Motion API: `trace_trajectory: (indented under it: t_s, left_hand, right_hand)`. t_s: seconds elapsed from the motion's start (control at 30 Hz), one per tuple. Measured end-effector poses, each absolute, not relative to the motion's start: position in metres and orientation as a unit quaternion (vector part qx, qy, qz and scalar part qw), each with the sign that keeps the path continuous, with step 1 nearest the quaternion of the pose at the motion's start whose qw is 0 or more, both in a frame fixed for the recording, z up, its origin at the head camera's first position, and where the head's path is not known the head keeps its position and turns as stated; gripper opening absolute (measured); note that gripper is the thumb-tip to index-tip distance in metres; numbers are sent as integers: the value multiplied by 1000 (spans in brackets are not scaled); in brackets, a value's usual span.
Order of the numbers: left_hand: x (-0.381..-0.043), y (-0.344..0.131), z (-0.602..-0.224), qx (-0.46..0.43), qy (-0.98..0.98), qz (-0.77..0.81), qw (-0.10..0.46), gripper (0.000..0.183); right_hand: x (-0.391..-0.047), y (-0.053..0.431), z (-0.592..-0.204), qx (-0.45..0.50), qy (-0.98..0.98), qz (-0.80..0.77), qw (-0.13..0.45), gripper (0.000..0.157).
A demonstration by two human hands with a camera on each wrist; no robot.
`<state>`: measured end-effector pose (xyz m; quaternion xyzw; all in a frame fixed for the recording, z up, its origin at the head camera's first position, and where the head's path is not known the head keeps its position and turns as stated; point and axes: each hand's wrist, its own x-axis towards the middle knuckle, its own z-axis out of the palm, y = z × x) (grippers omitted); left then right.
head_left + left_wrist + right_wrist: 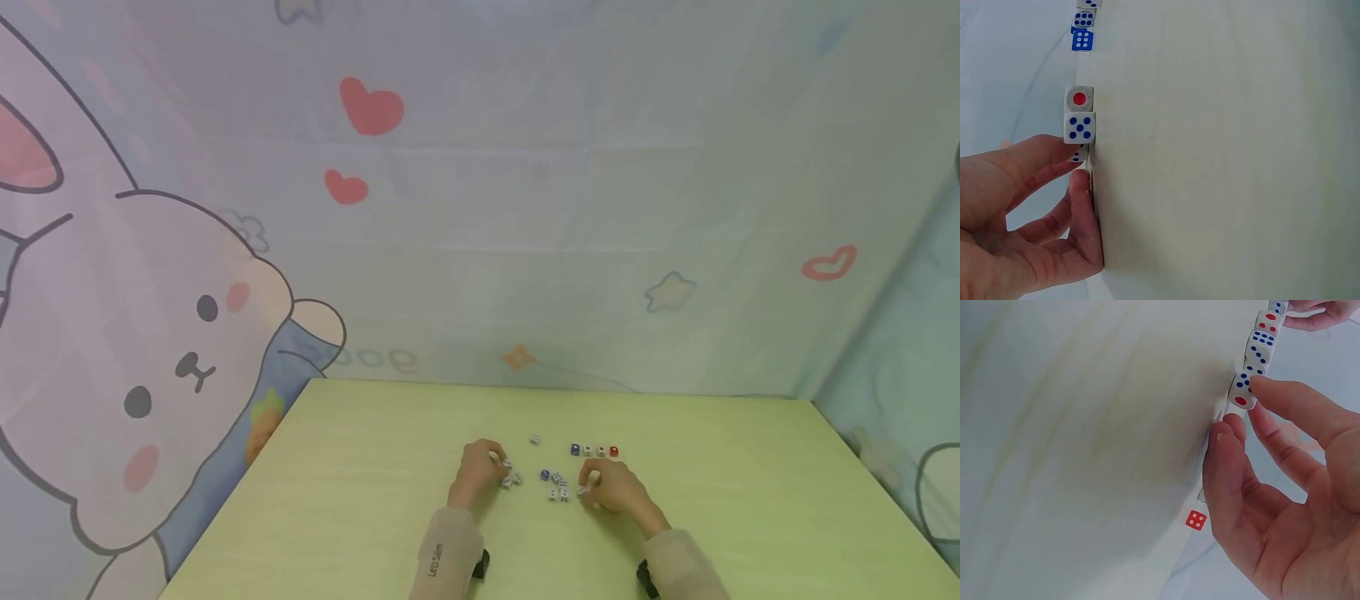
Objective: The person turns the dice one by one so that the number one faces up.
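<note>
On the tabletop, my left hand (pixel 482 468) is at the left of a small group of white dice (pixel 517 478). Its thumb and forefinger pinch a white die (pixel 1077 154), partly hidden behind the thumb; a die showing five (pixel 1079 127) stands close in front. My right hand (pixel 613 486) is to the right of a middle cluster, pinching a white die (pixel 1242 391) with thumb and forefinger, other fingers curled below. That cluster holds a blue die (pixel 545 475) and several white dice (pixel 564 495).
Behind the right hand runs a short row: a blue die (pixel 575 449), two white dice (pixel 588 451) and a red die (pixel 614 452). A single white die (pixel 535 439) lies farther back. A patterned cloth (pixel 480 317) hangs behind the pale table (pixel 360 467).
</note>
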<state>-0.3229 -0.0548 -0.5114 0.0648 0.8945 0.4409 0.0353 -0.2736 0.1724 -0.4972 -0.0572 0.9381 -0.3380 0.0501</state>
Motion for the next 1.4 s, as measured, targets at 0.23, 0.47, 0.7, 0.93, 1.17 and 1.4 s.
trace_trajectory:
  t_s: [0.23, 0.47, 0.7, 0.93, 1.17, 1.4]
  left_hand:
    - [-324, -55, -512, 65, 894, 442, 33, 11]
    - [-324, -55, -511, 69, 894, 441, 33, 10]
    - [-321, -54, -510, 77, 897, 434, 24, 10]
    - [-321, -54, -510, 74, 899, 430, 23, 10]
    - [-321, -53, -510, 72, 898, 433, 26, 11]
    - [-321, -54, -511, 71, 897, 435, 26, 10]
  right_hand:
    - [-278, 173, -496, -48, 940, -333, 58, 9]
    - [-279, 175, -498, -44, 937, -340, 65, 5]
    - [-277, 174, -496, -55, 935, -344, 58, 7]
    - [-276, 173, -496, -51, 936, -344, 51, 9]
    - [-276, 172, -497, -48, 937, -343, 49, 16]
    - [-275, 171, -495, -59, 937, -341, 47, 13]
